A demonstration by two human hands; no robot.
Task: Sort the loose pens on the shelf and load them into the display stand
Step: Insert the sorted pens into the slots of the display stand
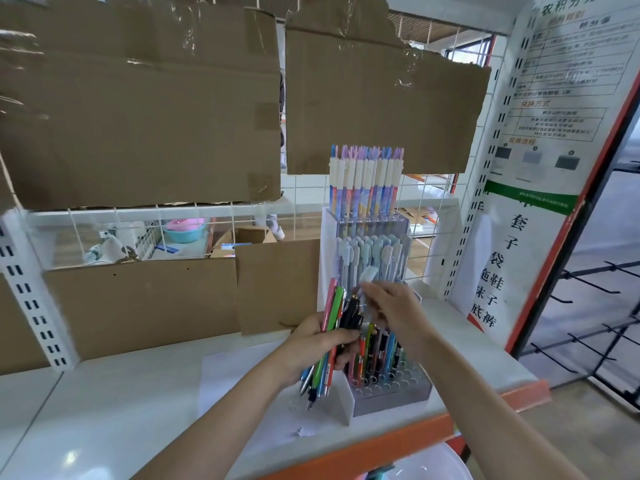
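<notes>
Left hand [320, 344] wrapped round a bundle of slim plastic pens [330, 337], long axes near upright, tips down. Right hand [391, 306] pinching one pale, blurred pen [367, 276] above the clear tiered stand [391, 393] on the smooth white shelf [138, 403].

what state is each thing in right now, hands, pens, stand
left hand: grips a bundle of pens
bundle of pens: upright, fanned
right hand: pinches a pale pen, blurred
pale pen: tilted, in front of the middle tier
display stand: upright on the shelf, top and middle tiers full, front tier partly filled
shelf: holds the stand
</notes>
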